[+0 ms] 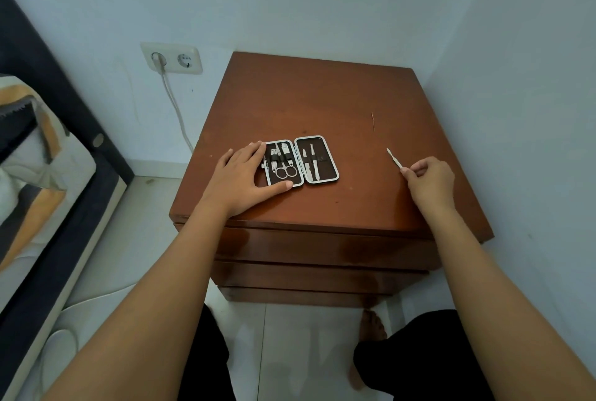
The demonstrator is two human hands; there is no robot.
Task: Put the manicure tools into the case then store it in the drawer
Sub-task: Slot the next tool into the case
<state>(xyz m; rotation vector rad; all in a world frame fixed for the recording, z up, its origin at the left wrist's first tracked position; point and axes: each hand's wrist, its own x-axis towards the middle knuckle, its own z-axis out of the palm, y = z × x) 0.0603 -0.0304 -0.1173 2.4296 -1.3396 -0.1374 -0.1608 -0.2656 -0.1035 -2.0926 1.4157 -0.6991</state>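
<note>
An open manicure case (327,163) with a dark lining and white rim lies flat on the brown nightstand (322,103). Its left half holds scissors (285,171) and clippers; its right half holds two slim tools. My left hand (245,174) rests flat on the case's left edge, thumb along its front. To the right, my right hand (427,176) pinches a thin metal cuticle tool (394,158) by its near end, the tip pointing up and away, apart from the case. The nightstand's drawer fronts (322,249) are closed.
A wall socket (172,58) with a white cable plugged in is on the wall left of the nightstand. A bed with dark frame (80,149) stands at the left. A wall runs close along the nightstand's right side. My knees and a foot show below.
</note>
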